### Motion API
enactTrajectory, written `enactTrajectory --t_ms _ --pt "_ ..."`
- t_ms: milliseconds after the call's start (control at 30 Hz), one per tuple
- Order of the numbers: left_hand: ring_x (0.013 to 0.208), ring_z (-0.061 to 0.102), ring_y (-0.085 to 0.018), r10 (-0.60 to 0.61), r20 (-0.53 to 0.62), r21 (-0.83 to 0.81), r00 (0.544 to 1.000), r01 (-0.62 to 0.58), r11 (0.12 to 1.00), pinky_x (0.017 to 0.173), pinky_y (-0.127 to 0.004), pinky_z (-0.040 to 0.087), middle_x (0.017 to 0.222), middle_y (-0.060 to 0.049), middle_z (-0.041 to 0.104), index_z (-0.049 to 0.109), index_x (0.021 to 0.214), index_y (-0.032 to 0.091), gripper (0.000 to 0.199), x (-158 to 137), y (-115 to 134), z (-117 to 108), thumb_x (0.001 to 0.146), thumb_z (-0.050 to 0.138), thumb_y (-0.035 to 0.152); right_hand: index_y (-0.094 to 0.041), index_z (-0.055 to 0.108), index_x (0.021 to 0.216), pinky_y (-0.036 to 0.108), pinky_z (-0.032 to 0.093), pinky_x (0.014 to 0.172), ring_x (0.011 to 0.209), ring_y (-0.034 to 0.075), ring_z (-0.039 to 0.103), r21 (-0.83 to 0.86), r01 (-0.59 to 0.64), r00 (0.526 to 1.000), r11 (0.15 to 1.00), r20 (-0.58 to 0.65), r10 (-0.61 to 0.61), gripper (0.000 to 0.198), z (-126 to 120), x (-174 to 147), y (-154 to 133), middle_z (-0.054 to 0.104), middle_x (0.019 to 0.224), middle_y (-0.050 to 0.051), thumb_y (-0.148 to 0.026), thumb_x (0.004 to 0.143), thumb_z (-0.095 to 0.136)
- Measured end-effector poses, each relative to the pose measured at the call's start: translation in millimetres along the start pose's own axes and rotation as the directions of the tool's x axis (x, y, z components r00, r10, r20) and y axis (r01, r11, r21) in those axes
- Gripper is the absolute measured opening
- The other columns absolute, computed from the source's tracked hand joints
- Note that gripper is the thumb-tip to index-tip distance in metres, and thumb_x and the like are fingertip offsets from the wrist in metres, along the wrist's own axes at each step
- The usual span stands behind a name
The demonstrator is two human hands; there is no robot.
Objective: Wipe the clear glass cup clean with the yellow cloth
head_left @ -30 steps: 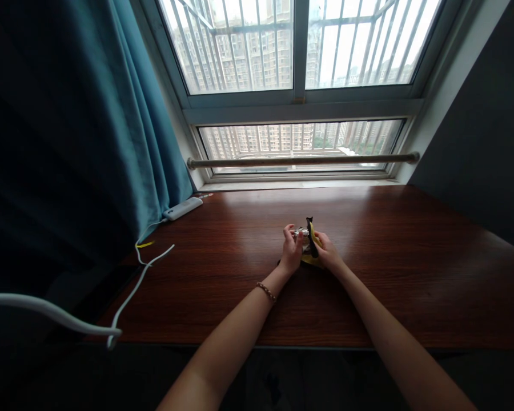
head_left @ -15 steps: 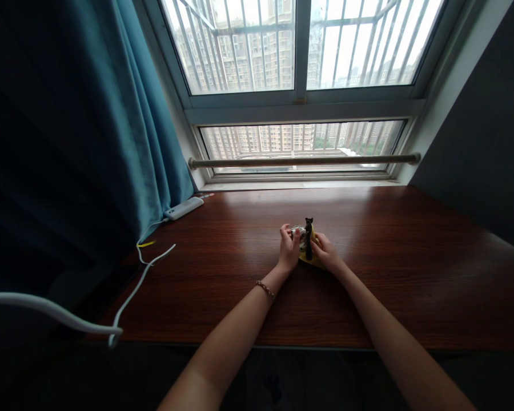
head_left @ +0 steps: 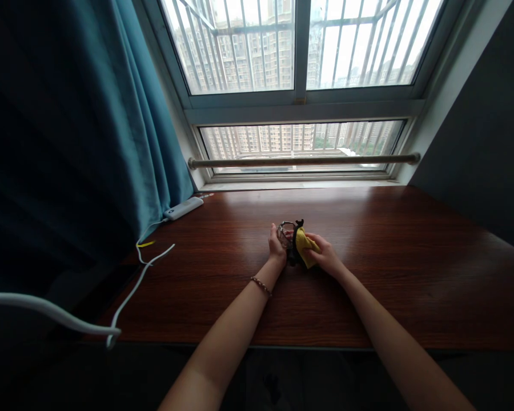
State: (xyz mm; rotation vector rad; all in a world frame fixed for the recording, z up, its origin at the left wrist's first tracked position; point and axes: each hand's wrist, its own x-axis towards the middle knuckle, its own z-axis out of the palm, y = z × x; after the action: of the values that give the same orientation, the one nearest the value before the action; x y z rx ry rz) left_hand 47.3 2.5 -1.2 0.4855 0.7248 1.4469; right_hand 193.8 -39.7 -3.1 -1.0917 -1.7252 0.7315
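Observation:
My left hand (head_left: 277,246) cups the left side of a small clear, shiny vessel (head_left: 286,228), glass by its look, with its rim facing up. A black curved part (head_left: 295,234), like a handle or band, runs down the vessel's right side and has a small knob-like top. My right hand (head_left: 324,253) pinches a yellow cloth (head_left: 304,243) and presses it against that black part. Both hands are held close together just over the brown wooden tabletop (head_left: 248,228). The vessel's lower part is hidden behind the fingers and cloth.
A white power strip (head_left: 184,208) lies at the back left beside the blue curtain (head_left: 154,142). White cables (head_left: 132,291) with a yellow tag (head_left: 146,244) trail along the left edge. Behind the table runs a rail (head_left: 304,161) before the window.
My left hand and the vessel have shifted slightly left, and the vessel has turned so its black part curves differently. More of the yellow cloth now shows beneath my right hand.

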Motion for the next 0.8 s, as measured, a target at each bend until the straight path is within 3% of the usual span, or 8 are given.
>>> enactTrajectory --t_ms 100,167,267,367,433,500,567,800 --pt "0.064 0.06 -0.021 -0.067 -0.049 -0.089 0.997 0.062 0.994 0.061 -0.035 0.046 0.068 -0.009 0.061 0.056 0.082 0.012 0.05 0.3 6.4 -2.2 0.074 0.036 0.056 -0.02 0.059 0.1 0.036 0.045 0.075 0.084 0.022 0.058 0.257 -0.141 0.988 0.956 -0.022 0.151 0.034 -2.2 1.6 4.9 0.064 0.09 0.003 -0.035 0.069 0.056" --pt "0.07 0.06 -0.023 -0.13 -0.043 -0.151 0.991 0.122 0.981 0.062 -0.038 0.047 0.075 -0.012 0.062 0.055 0.089 0.011 0.053 1.4 10.7 -5.3 0.074 0.035 0.057 -0.019 0.059 0.095 0.036 0.048 0.07 0.078 0.023 0.06 0.48 -0.214 0.957 0.851 -0.073 0.282 0.034 -8.1 4.4 10.3 0.065 0.086 0.004 -0.04 0.069 0.055" --pt "0.075 0.059 -0.025 -0.199 0.033 -0.207 0.98 0.201 0.957 0.062 -0.039 0.047 0.081 -0.014 0.061 0.054 0.094 0.01 0.055 3.5 16.6 -10.3 0.074 0.034 0.057 -0.019 0.06 0.087 0.037 0.049 0.072 0.079 0.022 0.061 0.684 -0.159 0.898 0.712 -0.2 0.393 0.038 -24.0 9.9 23.0 0.065 0.083 0.006 -0.05 0.072 0.046" --pt "0.077 0.059 -0.026 -0.201 0.111 -0.225 0.973 0.221 0.949 0.061 -0.039 0.047 0.085 -0.016 0.06 0.054 0.098 0.01 0.056 3.7 20.6 -12.9 0.074 0.033 0.056 -0.02 0.058 0.087 0.038 0.049 0.074 0.083 0.021 0.06 0.704 -0.066 0.843 0.707 -0.34 0.417 0.058 -40.2 13.2 39.9 0.064 0.086 0.008 -0.063 0.074 0.022" --pt "0.077 0.059 -0.026 -0.193 0.124 -0.224 0.973 0.217 0.95 0.061 -0.039 0.047 0.086 -0.016 0.06 0.054 0.099 0.01 0.055 2.7 21.9 -12.9 0.074 0.033 0.055 -0.018 0.056 0.089 0.039 0.05 0.072 0.083 0.021 0.06 0.695 -0.055 0.754 0.717 -0.442 0.487 0.065 -46.0 13.8 50.5 0.062 0.088 0.009 -0.065 0.073 0.015" --pt "0.076 0.058 -0.026 -0.19 0.124 -0.22 0.974 0.213 0.952 0.06 -0.038 0.047 0.085 -0.016 0.06 0.054 0.099 0.009 0.055 1.3 22.3 -12.2 0.074 0.034 0.055 -0.017 0.055 0.091 0.037 0.05 0.072 0.084 0.02 0.06 0.682 -0.064 0.637 0.728 -0.534 0.556 0.054 -46.8 14.2 57.8 0.062 0.091 0.008 -0.061 0.073 0.029" --pt "0.075 0.058 -0.026 -0.192 0.111 -0.217 0.975 0.212 0.953 0.06 -0.038 0.047 0.084 -0.016 0.06 0.054 0.098 0.009 0.055 0.3 21.8 -11.6 0.074 0.034 0.054 -0.017 0.055 0.093 0.034 0.049 0.074 0.084 0.019 0.059 0.643 -0.065 0.574 0.763 -0.601 0.556 0.039 -44.5 14.8 60.5 0.062 0.093 0.007 -0.047 0.068 0.049" --pt "0.074 0.059 -0.026 -0.192 0.118 -0.209 0.974 0.213 0.954 0.06 -0.038 0.047 0.082 -0.016 0.06 0.056 0.092 0.008 0.056 4.5 19.4 -14.9 0.073 0.035 0.057 -0.017 0.054 0.104 0.034 0.046 0.078 0.092 0.021 0.056 0.355 -0.026 0.665 0.935 -0.692 0.281 0.039 -45.6 13.0 58.3 0.06 0.102 0.008 -0.03 0.068 0.049"
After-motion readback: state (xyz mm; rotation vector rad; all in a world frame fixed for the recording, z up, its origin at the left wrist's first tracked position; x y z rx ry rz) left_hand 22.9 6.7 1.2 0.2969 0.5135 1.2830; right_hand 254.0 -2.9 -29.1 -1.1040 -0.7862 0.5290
